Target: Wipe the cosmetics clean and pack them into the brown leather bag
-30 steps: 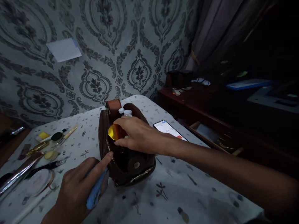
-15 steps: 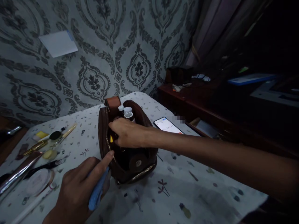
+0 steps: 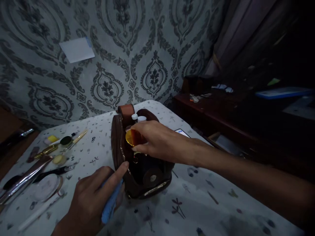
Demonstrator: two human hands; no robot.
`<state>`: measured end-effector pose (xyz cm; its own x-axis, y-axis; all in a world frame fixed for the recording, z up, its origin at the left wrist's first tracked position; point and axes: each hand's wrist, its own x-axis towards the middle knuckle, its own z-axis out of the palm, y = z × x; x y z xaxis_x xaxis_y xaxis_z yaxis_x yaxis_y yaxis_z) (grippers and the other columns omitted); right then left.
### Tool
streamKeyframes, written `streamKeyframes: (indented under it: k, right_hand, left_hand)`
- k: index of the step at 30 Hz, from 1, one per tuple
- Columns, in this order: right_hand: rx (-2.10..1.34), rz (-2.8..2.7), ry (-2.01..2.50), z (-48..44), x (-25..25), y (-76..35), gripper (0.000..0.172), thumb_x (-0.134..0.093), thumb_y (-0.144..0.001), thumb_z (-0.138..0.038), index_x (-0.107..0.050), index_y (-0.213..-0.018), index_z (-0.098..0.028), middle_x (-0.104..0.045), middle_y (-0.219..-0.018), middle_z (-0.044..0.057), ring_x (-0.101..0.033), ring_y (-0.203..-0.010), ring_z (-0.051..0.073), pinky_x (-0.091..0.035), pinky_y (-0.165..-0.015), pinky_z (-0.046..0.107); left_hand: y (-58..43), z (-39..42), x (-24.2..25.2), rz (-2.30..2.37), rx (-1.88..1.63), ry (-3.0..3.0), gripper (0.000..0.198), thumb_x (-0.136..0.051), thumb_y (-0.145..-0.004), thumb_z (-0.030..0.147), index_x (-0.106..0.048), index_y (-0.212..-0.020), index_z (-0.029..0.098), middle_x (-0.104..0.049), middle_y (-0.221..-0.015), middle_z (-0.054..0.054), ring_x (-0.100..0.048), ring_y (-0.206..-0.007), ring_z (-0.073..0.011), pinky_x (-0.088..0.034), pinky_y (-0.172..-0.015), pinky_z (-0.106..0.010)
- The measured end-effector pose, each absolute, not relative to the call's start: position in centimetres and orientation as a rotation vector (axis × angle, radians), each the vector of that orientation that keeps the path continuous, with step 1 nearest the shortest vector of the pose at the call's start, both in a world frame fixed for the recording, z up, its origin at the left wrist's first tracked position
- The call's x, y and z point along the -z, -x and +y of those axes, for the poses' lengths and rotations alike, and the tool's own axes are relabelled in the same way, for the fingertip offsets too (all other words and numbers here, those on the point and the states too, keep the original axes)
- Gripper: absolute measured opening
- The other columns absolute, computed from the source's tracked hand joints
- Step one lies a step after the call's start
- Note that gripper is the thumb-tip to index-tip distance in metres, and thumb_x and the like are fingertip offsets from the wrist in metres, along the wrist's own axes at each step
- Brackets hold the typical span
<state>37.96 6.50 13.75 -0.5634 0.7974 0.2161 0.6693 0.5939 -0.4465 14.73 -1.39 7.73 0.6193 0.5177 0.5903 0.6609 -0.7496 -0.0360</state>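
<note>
A brown zip bag (image 3: 116, 137) stands unzipped on the table, with white-capped bottles (image 3: 141, 118) at its far end. My right hand (image 3: 155, 137) is at the bag's mouth, its fingers closed around an amber round container (image 3: 131, 137) with a shiny yellow end. Its exact kind is unclear. My left hand (image 3: 91, 193) is closed on a folded blue cloth (image 3: 112, 200), and its stretched index finger touches the bag's near-left zip edge. Much of the bag's inside is dark or covered by my right hand.
On the left lie a pale round compact (image 3: 48, 187), a shiny tube (image 3: 28, 177), a white pencil-like stick (image 3: 40, 211) and several other cosmetics. A phone (image 3: 182, 132) lies behind my right forearm. A dark red desk (image 3: 197, 109) stands at the right, against the patterned wall.
My right hand has lifted out from deeper in the bag, bringing the amber container into sight. My left hand keeps its hold on the cloth. The whole view has shifted slightly.
</note>
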Motion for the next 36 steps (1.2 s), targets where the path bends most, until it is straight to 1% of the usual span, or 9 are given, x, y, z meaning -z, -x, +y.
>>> streamKeyframes:
  k: [4, 9, 12, 16, 18, 23, 27, 31, 36]
  right_hand:
    - [-0.433, -2.522, 1.204, 6.0, -13.0, -38.1, 0.030, -0.071, -0.082, -0.024, -0.062, -0.109, -0.015, -0.066, -0.107, 0.009, -0.062, -0.095, 0.022, -0.041, -0.074, 0.029]
    - [-0.443, -2.572, 1.274, 5.4, -13.3, -37.7, 0.027, -0.070, -0.083, -0.021, -0.061, -0.107, -0.015, -0.067, -0.108, 0.010, -0.064, -0.097, 0.023, -0.042, -0.075, 0.028]
    - [-0.446, -2.633, 1.337, 5.0, -14.3, -37.4, 0.025, -0.069, -0.084, -0.019, -0.061, -0.107, -0.013, -0.066, -0.111, 0.011, -0.064, -0.095, 0.024, -0.043, -0.073, 0.029]
    - [-0.410, -2.734, 1.316, 4.7, -14.8, -37.2, 0.031, -0.067, -0.085, -0.015, -0.059, -0.115, -0.013, -0.065, -0.116, 0.013, -0.066, -0.096, 0.025, -0.045, -0.072, 0.030]
    - [-0.390, -2.766, 1.287, 4.7, -14.8, -37.3, 0.031, -0.066, -0.087, -0.016, -0.059, -0.116, -0.013, -0.065, -0.116, 0.014, -0.066, -0.096, 0.025, -0.045, -0.071, 0.030]
    - [-0.334, -2.843, 1.291, 4.7, -14.7, -37.3, 0.022, -0.063, -0.091, -0.025, -0.063, -0.110, -0.013, -0.067, -0.110, 0.013, -0.068, -0.091, 0.024, -0.045, -0.068, 0.029]
    - [-0.257, -2.889, 1.279, 4.6, -14.8, -37.3, 0.023, -0.060, -0.093, -0.023, -0.064, -0.113, -0.012, -0.067, -0.112, 0.015, -0.068, -0.092, 0.025, -0.046, -0.070, 0.030]
    - [-0.226, -2.910, 1.247, 4.8, -14.5, -37.6, 0.026, -0.060, -0.092, -0.020, -0.063, -0.117, -0.012, -0.068, -0.109, 0.014, -0.068, -0.091, 0.024, -0.048, -0.073, 0.031]
    - [-0.229, -2.892, 1.154, 4.9, -13.9, -38.2, 0.029, -0.062, -0.091, -0.019, -0.062, -0.118, -0.011, -0.067, -0.110, 0.015, -0.067, -0.092, 0.025, -0.050, -0.074, 0.032]
  left_hand:
    - [-14.8, -1.3, -7.6, -0.974, 0.836, 2.600, 0.041, -0.049, -0.096, 0.017, -0.052, -0.137, 0.015, -0.053, -0.074, 0.000, -0.055, -0.060, -0.0100, -0.040, -0.052, -0.020]
    - [-14.8, -1.4, -7.6, -0.959, 0.847, 2.577, 0.040, -0.048, -0.096, 0.017, -0.052, -0.136, 0.014, -0.058, -0.080, -0.002, -0.059, -0.064, -0.0108, -0.043, -0.053, -0.020]
    - [-14.9, -1.5, -7.7, -0.955, 0.842, 2.558, 0.038, -0.047, -0.097, 0.017, -0.053, -0.135, 0.015, -0.058, -0.079, -0.002, -0.058, -0.062, -0.0109, -0.043, -0.052, -0.020]
    - [-15.1, -1.5, -8.0, -0.954, 0.848, 2.548, 0.035, -0.045, -0.099, 0.018, -0.054, -0.132, 0.013, -0.058, -0.077, -0.002, -0.059, -0.061, -0.0108, -0.043, -0.051, -0.021]
    - [-15.2, -1.5, -8.0, -0.957, 0.847, 2.560, 0.035, -0.045, -0.099, 0.018, -0.054, -0.133, 0.013, -0.059, -0.079, -0.002, -0.060, -0.061, -0.0108, -0.043, -0.052, -0.021]
    - [-15.2, -1.5, -7.9, -0.954, 0.858, 2.577, 0.037, -0.045, -0.099, 0.018, -0.052, -0.134, 0.013, -0.059, -0.079, -0.002, -0.060, -0.062, -0.0106, -0.043, -0.053, -0.021]
    - [-15.0, -1.6, -7.6, -0.977, 0.862, 2.592, 0.039, -0.046, -0.098, 0.018, -0.051, -0.137, 0.014, -0.059, -0.080, -0.002, -0.060, -0.063, -0.0105, -0.043, -0.054, -0.021]
    - [-15.1, -1.5, -7.4, -1.004, 0.859, 2.594, 0.040, -0.046, -0.098, 0.018, -0.050, -0.138, 0.016, -0.060, -0.081, -0.003, -0.060, -0.064, -0.0111, -0.042, -0.053, -0.021]
    - [-15.3, -1.5, -7.6, -1.000, 0.852, 2.586, 0.037, -0.044, -0.100, 0.020, -0.051, -0.136, 0.014, -0.057, -0.075, 0.000, -0.058, -0.059, -0.0107, -0.041, -0.051, -0.021]
